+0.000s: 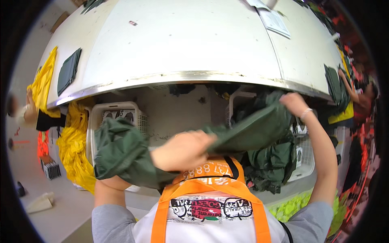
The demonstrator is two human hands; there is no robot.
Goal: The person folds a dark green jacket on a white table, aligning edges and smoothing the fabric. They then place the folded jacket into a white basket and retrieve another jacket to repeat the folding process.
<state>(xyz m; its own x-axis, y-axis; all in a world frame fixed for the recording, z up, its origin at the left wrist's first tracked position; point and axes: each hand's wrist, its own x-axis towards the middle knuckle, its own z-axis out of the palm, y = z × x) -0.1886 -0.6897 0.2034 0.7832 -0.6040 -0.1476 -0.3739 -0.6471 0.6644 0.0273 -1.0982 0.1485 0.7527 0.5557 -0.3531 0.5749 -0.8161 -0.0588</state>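
A dark green garment (253, 128) of thin, slightly shiny cloth stretches between my hands in front of my waist. My right hand (295, 104), raised near the table edge, is closed on its upper right end. Lower and to the left, my left hand (182, 150) is blurred by motion; its fingers look closed round the other end of the stretched cloth. More dark green cloth (121, 148) lies bunched around my left forearm. Below my right hand hangs another mass of dark green cloth (273, 162); whether it is the same piece, I cannot tell.
Ahead is a white table (182, 44) with a metal edge. White baskets stand at left (117, 106) and right (304, 172). Yellow garments (75, 150) hang at left; a folded dark green piece (69, 72) lies on the table. People work at both sides.
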